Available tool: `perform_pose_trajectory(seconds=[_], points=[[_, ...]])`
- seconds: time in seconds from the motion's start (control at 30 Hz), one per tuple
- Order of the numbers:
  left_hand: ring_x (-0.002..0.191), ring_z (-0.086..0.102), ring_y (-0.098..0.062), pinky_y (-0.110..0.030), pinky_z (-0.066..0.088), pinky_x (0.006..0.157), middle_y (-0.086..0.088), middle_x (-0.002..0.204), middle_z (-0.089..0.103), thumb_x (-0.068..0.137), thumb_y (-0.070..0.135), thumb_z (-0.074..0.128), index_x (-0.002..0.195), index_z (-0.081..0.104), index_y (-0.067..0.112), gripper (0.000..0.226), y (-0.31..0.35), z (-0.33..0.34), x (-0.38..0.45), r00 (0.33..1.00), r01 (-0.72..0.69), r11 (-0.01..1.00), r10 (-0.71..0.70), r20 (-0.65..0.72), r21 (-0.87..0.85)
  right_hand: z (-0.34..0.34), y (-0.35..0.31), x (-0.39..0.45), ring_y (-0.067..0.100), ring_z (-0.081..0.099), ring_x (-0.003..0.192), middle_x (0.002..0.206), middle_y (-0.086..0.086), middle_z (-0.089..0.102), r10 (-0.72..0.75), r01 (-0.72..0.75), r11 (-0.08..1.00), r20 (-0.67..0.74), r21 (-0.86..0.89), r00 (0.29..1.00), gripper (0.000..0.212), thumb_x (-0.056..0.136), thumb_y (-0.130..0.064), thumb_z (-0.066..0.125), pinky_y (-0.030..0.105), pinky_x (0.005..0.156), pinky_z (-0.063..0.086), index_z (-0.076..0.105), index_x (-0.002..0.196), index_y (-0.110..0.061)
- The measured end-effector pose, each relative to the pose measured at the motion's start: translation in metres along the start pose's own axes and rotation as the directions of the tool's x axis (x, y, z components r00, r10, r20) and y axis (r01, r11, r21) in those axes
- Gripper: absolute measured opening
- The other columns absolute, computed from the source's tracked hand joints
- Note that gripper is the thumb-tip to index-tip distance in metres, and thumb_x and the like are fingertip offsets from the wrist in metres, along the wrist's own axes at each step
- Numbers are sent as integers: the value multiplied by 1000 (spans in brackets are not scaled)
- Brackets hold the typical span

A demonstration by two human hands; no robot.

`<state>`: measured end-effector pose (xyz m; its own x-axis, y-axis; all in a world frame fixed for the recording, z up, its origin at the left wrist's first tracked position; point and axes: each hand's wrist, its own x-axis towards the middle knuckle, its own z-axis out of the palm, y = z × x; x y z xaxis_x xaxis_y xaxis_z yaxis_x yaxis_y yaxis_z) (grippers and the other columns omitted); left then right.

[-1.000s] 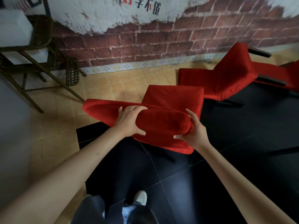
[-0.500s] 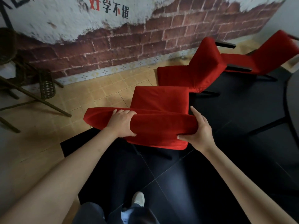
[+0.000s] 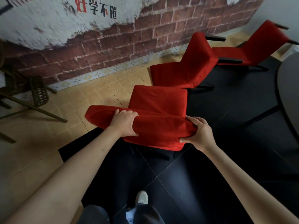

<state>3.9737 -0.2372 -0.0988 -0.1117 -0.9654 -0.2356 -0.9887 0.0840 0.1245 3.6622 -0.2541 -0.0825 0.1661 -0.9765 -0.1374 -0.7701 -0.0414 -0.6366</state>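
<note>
Red cloth covers the chair [image 3: 159,101] that stands just ahead of the person, where the black floor tiles [image 3: 161,175] meet the tan ones [image 3: 68,120]. Its seat points away from the person, toward the brick wall [image 3: 113,46]. The padded backrest [image 3: 161,126] is nearest. Its long top edge runs crosswise, from far left down to near right.

The left hand [image 3: 124,123] grips that edge near its middle, with the fingers curled together over the top and the thumb pressed on the near face. The right hand [image 3: 199,135] clamps the right end, fingers wrapped over the far side and thumb tucked beneath.

A second red chair [image 3: 186,68] stands just beyond the seat, a third [image 3: 258,46] further right. A dark table [image 3: 289,94] shows at the right edge and a wicker chair [image 3: 37,92] at the left.
</note>
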Motion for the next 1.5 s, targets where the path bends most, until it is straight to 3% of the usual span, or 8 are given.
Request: perform_pose_trajectory(seconds=[0.33, 0.43, 0.73, 1.0, 1.3, 1.5], points=[[111, 55, -20, -42, 32, 108, 6, 116, 60, 61, 63, 79, 124, 54, 23, 79, 9, 17, -6, 988, -151, 977, 147, 38, 150, 46, 35, -62, 15, 46, 119, 131, -2, 49, 109, -107, 990, -18, 92, 994, 100, 41, -27, 97, 25, 98, 33, 58, 134, -28], [105, 57, -20, -39, 35, 104, 5, 110, 62, 60, 62, 80, 120, 56, 22, 76, 8, 18, -9, 989, -150, 976, 148, 23, 158, 50, 34, -66, 9, 43, 113, 128, -4, 49, 120, -117, 987, -21, 107, 993, 100, 41, -26, 97, 23, 96, 32, 58, 133, -26], [98, 59, -22, -36, 41, 98, 0, 103, 65, 60, 55, 84, 112, 62, 16, 69, 1, 27, -44, 988, -149, 981, 152, -15, 120, 59, 25, -87, 13, 47, 111, 118, -10, 49, 131, -130, 988, -7, 86, 991, 97, 38, -23, 97, 27, 97, 36, 61, 128, -27], [96, 60, -21, -34, 42, 94, 1, 101, 65, 61, 55, 83, 111, 62, 17, 67, -39, 29, -117, 998, -55, 994, 57, -18, 97, 93, -15, -110, 9, 42, 109, 117, -13, 46, 58, -64, 995, 83, 80, 995, 95, 40, -26, 97, 27, 94, 35, 60, 128, -30], [93, 61, -21, -35, 45, 91, 1, 97, 65, 59, 53, 85, 108, 64, 17, 65, -111, 43, -219, 993, 112, 993, -110, -31, 49, 153, -84, -137, 13, 44, 111, 118, -14, 42, -95, 89, 995, 206, 38, 974, 93, 45, -31, 95, 32, 99, 40, 58, 130, -31], [95, 60, -20, -34, 46, 88, 2, 101, 65, 58, 55, 84, 109, 63, 20, 65, -152, 52, -270, 980, 196, 980, -195, -35, 37, 192, -121, -149, 16, 45, 116, 121, -15, 41, -156, 152, 988, 272, 37, 949, 97, 46, -34, 95, 28, 97, 38, 55, 133, -32]])
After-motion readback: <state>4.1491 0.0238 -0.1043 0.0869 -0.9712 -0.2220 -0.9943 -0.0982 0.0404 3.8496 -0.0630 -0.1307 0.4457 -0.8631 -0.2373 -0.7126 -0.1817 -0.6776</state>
